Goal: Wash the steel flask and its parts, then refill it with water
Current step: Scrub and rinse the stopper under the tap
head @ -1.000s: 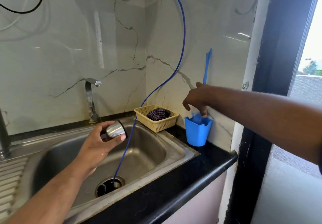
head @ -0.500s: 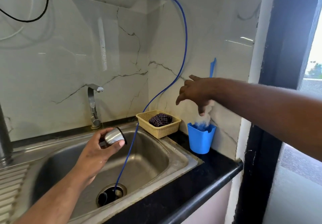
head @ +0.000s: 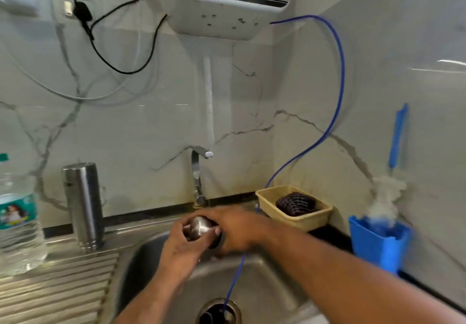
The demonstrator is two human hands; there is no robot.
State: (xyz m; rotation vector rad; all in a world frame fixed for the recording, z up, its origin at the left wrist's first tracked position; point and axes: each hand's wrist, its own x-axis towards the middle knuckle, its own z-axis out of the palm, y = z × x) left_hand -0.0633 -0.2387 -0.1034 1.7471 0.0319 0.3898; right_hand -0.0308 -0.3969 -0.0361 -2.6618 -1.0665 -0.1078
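Backdrop: marble wall behind a steel sink (head: 264, 280), tap (head: 198, 172) at its back edge.
Around: water bottle (head: 17, 222) at the drainboard's left edge; basket (head: 297, 222) at the sink's back right corner.
In your way: blue hose (head: 338, 91) dropping into the drain, just beside your hands.
Flask (head: 84, 205): upright at the drainboard's back edge, brushed steel.
Cap (head: 199, 226): shiny, domed, over the basin.
Hands: your left hand (head: 181, 245) and right hand (head: 239, 230) both curl round the cap.

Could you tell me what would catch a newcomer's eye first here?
The left hand and right hand clasp a small steel cap over the sink. A blue tube loops from the wall unit into the drain, and the steel flask stands on the drainboard at left.
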